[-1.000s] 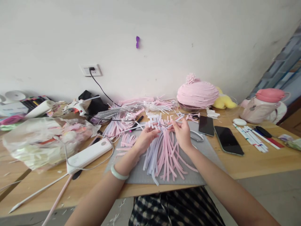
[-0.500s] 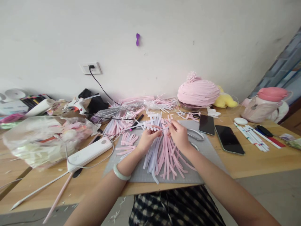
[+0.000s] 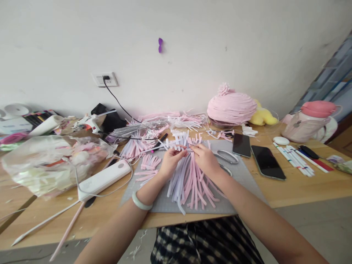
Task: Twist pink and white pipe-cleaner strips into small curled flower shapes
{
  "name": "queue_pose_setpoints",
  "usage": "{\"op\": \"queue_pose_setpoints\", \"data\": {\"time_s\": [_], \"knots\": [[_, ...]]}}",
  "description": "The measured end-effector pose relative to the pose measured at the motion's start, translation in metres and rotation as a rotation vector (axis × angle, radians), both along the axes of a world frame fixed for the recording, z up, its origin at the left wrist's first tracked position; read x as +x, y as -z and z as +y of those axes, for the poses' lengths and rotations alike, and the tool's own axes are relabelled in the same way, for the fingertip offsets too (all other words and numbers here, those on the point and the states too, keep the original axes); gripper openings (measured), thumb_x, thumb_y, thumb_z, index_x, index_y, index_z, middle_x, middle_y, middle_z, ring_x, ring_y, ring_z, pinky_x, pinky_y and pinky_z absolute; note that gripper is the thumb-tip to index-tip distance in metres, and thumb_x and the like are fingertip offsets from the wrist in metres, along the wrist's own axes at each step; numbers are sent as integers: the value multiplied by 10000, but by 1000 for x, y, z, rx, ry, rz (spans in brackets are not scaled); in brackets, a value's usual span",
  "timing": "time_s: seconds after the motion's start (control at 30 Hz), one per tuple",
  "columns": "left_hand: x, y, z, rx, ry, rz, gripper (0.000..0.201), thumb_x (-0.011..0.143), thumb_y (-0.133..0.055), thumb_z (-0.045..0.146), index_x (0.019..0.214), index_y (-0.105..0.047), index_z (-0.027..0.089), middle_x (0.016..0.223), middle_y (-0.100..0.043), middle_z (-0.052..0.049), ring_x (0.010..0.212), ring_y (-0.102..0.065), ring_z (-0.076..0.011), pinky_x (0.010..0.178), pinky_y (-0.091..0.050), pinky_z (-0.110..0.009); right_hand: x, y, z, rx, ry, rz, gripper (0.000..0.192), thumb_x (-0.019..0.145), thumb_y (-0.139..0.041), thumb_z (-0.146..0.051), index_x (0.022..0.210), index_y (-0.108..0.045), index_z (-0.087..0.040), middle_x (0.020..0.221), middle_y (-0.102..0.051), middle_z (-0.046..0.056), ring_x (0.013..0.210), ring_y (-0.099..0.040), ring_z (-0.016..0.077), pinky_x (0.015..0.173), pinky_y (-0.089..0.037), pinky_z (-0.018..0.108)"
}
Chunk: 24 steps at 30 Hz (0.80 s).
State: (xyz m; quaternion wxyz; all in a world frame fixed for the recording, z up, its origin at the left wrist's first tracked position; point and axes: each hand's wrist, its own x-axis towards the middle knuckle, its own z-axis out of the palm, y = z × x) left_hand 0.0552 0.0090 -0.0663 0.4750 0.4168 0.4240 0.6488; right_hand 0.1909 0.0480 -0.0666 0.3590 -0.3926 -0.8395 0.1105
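Note:
My left hand, with a pale bangle on its wrist, is closed on a white pipe-cleaner strip with short loops or stubs along it. Close beside it, my right hand pinches at the right end of the strip, fingertips mostly hidden from view. Beneath both hands, pink pipe cleaners and pale lavender pipe cleaners fan out over a grey cutting mat. Short pink pieces lie left of my left hand. Scissors rest right of my right hand, partly covered.
At left are a white power strip, a plastic bag and a glue gun. A pink fuzzy dome stands at the back. Two phones, several markers and a pink-lidded jug are at right.
My right hand has turned and lowered slightly, its fingers now flatter and closer to the white strip. My left hand stays almost in place, still gripping.

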Motion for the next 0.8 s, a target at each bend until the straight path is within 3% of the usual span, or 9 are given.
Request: {"op": "queue_pose_setpoints", "data": {"time_s": [0.17, 0.33, 0.47, 0.57, 0.8], "knots": [[1, -1, -1, 21, -16, 19, 211, 575, -707, 233, 753, -640, 144, 603, -613, 23, 580, -549, -101, 650, -447, -245, 0, -1, -1, -40, -34, 20, 393, 789, -394, -47, 1040, -648, -210, 906, -628, 81, 855, -590, 190, 795, -463, 318], [-1, -1, 0, 25, -12, -30, 182, 578, -708, 208, 739, -651, 142, 595, -611, 29, 582, -544, -90, 655, -437, -228, 0, 0, 1, -71, -191, 178, 366, 797, -393, -64, 997, -667, -200, 846, -653, 74, 782, -604, 176, 740, -474, 310], [-1, -2, 0, -16, 9, -148, 218, 553, -729, 218, 738, -644, 142, 683, -634, 19, 617, -562, -87, 673, -437, -224, -3, 0, -1, -317, -230, 363, 256, 796, -480, -198, 983, -656, -205, 759, -663, 43, 596, -600, 147, 626, -498, 300], [-1, -5, 0, -29, 33, -237, 193, 533, -746, 204, 659, -612, 145, 686, -629, 34, 595, -558, -62, 665, -432, -203, -4, -4, -5, -514, -215, 508, 221, 767, -535, -299, 930, -624, -181, 715, -655, 32, 576, -613, 150, 597, -509, 293], [-4, -8, -1, -48, 52, -322, 187, 540, -741, 168, 685, -624, 143, 656, -619, 36, 584, -570, -63, 630, -449, -191, -4, -3, -9, -537, -265, 523, 169, 756, -536, -325, 755, -614, -176, 719, -637, 36, 657, -617, 167, 641, -505, 292]]}}
